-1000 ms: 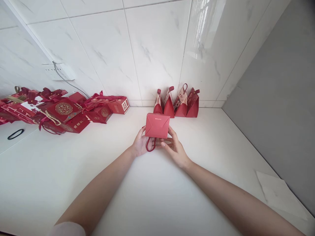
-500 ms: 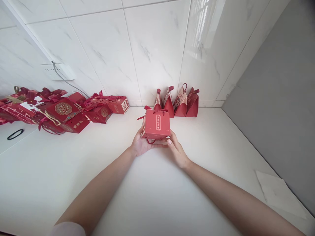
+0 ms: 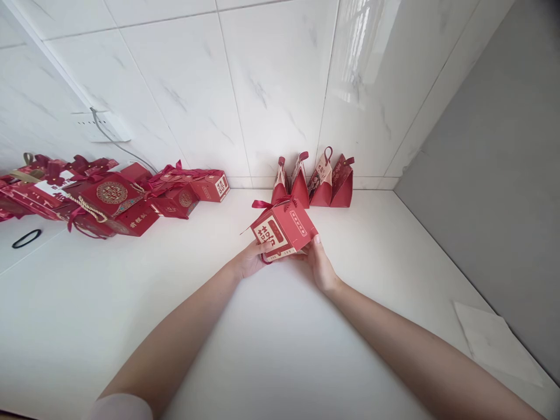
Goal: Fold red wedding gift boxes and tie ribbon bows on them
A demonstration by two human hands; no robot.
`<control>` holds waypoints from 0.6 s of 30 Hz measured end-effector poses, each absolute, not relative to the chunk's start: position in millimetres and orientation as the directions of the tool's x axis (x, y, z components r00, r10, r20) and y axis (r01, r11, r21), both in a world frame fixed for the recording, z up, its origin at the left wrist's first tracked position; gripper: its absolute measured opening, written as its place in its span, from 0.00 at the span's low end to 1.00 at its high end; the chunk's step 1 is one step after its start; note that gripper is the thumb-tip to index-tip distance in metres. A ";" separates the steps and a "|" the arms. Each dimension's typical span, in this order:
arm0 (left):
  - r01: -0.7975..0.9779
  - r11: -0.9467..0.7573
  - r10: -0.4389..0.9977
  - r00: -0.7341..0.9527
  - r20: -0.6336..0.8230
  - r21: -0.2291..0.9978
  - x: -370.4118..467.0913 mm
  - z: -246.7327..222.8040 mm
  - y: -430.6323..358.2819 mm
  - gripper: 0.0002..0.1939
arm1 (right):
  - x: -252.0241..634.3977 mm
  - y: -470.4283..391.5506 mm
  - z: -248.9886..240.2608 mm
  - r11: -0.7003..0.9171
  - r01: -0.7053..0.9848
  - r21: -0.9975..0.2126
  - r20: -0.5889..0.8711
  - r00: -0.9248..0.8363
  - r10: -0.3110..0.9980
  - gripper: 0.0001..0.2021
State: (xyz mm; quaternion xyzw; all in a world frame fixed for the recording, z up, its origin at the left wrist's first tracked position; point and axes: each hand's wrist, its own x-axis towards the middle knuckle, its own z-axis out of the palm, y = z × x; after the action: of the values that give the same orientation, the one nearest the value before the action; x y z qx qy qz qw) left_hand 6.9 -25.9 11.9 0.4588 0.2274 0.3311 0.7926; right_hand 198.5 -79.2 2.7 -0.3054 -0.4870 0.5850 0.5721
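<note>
A red box (image 3: 301,224) with a cream panel of gold-and-red characters is held above the white table, turned at an angle so that two sides show. My left hand (image 3: 251,258) grips its lower left, the thumb on the cream panel. At the lower right corner, my right hand (image 3: 321,262) holds it with the thumb against the red side. A red ribbon sticks out at the box's upper left, and a dark red cord hangs by my left fingers. The fingers beneath the box are mostly hidden.
Several red triangular boxes (image 3: 342,184) with loops stand against the tiled wall, just behind the held box. A pile of red boxes (image 3: 111,195) lies at the left, near a black ring (image 3: 27,238) and a wall socket (image 3: 100,127). White sheet (image 3: 496,338) at right.
The box has been rotated in my hands, so its cream panel with characters now faces the camera at the left. My right thumb has moved up onto its side.
</note>
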 end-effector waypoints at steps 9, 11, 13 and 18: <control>-0.249 0.317 0.721 0.690 -0.063 0.915 7.0 11.3 -25.0 0.21 | 197.4 -78.8 5.1 0.076 -0.405 -0.911 0.151 -0.156 0.976 0.28; -0.197 0.295 0.732 0.676 -0.088 0.935 8.4 13.6 -27.5 0.26 | 196.8 -79.2 7.2 0.059 -0.434 -0.899 0.132 -0.140 0.981 0.27; -0.141 0.268 0.737 0.667 -0.108 0.953 10.2 15.8 -30.7 0.28 | 196.1 -78.9 8.2 0.033 -0.485 -0.874 0.108 -0.126 0.986 0.27; -0.046 0.112 0.773 0.632 -0.058 0.993 17.7 19.5 -39.4 0.30 | 196.8 -73.6 5.0 -0.015 -0.588 -0.809 0.048 -0.092 0.995 0.26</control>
State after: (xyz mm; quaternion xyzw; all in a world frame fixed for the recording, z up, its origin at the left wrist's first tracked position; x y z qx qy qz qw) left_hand 17.7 -39.4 19.5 0.5947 0.3056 0.3009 0.6800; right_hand 196.8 -73.6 5.0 -0.2902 -0.3504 0.6506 0.6080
